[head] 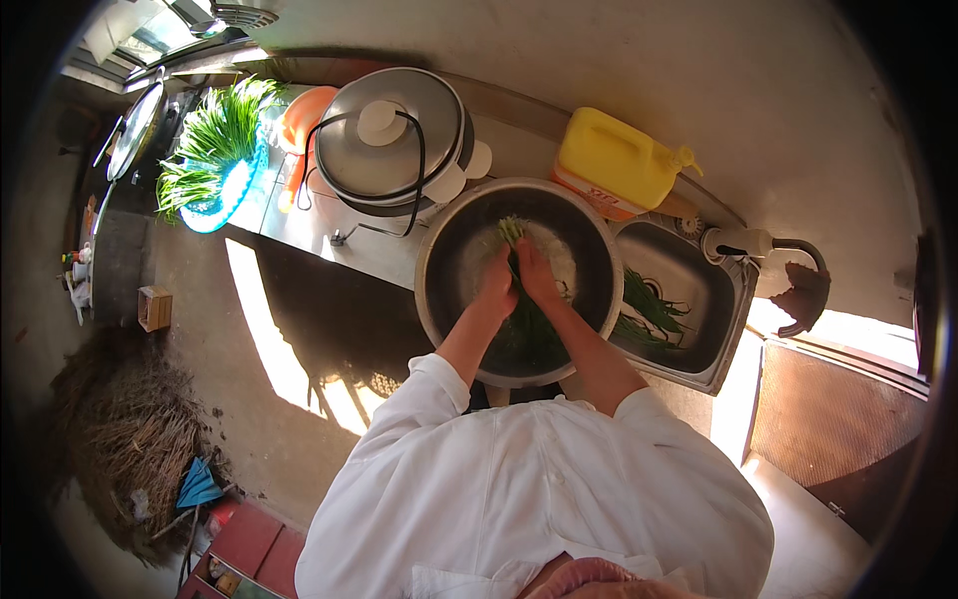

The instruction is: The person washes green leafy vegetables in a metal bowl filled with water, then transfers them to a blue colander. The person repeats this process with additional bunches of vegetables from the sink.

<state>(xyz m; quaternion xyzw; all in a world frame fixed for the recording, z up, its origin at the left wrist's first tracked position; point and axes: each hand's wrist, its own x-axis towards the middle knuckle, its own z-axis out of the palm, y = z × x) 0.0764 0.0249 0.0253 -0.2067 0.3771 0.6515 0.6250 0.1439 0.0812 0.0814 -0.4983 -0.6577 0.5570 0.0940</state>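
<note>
A large round metal basin [427,299] in front of me holds water and a bunch of long-leaved greens [512,227] that look like garlic chives. Inside it, my left hand [497,280] grips the bunch from the left. My right hand [536,268] closes around it from the right, close beside the left. Pale stem ends stick out beyond my fingers, while the dark leaves trail down between my forearms towards the near rim. Part of the bunch is hidden by my hands. More loose green leaves [653,305] lie in the metal sink [700,337] to the right.
A yellow plastic jug [610,157] stands behind the basin. Left of it are a lidded electric pot [389,165] with its cord, an orange plastic container [305,112] and a blue basket [258,161] of greens. A faucet [737,243] rises behind the sink.
</note>
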